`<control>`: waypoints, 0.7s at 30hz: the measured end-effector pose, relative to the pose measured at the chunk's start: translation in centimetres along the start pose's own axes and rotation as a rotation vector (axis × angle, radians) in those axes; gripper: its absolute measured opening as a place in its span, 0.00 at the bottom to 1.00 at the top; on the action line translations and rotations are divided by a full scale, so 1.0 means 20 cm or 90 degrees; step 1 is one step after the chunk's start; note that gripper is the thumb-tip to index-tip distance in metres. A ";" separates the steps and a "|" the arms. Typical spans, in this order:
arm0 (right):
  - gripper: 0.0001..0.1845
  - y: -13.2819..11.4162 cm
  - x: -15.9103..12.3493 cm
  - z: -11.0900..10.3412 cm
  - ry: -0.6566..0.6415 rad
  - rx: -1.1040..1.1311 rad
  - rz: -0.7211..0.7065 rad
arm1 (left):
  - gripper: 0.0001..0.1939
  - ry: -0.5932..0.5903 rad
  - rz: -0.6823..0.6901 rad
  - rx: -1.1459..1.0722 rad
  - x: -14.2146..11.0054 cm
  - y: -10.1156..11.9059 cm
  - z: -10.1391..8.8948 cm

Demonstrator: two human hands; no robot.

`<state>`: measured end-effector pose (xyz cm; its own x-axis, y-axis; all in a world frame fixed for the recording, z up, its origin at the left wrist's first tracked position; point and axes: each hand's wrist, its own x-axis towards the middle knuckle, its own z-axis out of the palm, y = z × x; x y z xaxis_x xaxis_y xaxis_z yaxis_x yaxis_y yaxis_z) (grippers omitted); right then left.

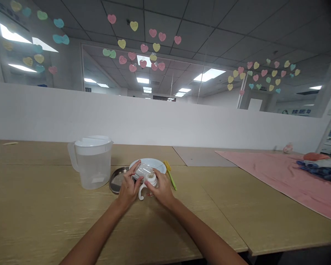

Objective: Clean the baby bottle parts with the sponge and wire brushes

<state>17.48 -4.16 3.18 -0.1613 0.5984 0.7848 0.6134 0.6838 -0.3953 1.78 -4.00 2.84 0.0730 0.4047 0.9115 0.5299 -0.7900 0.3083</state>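
A clear baby bottle (pixel 143 170) with a white collar (pixel 151 180) and looped handle (pixel 140 193) lies sideways, gripped between the left hand (pixel 129 189) and right hand (pixel 162 189).

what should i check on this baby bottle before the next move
1. Left hand and right hand both gripping the baby bottle: ok
2. White collar seated squarely on the bottle: cannot tell, the hands partly hide it
3. White handle attached below the collar: ok
4. Bottle clear of the white plate: cannot tell from this view
5. Plastic pitcher upright with its lid on: ok
6. Yellow-green utensil beside the plate, not touching either hand: ok
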 end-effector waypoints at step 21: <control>0.21 0.01 -0.01 -0.02 -0.033 -0.017 0.010 | 0.26 -0.233 0.069 0.039 0.00 0.02 -0.02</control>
<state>17.90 -4.33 3.25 -0.1907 0.6302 0.7527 0.6360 0.6634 -0.3943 1.56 -4.50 3.13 0.4222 0.4667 0.7771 0.5512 -0.8127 0.1886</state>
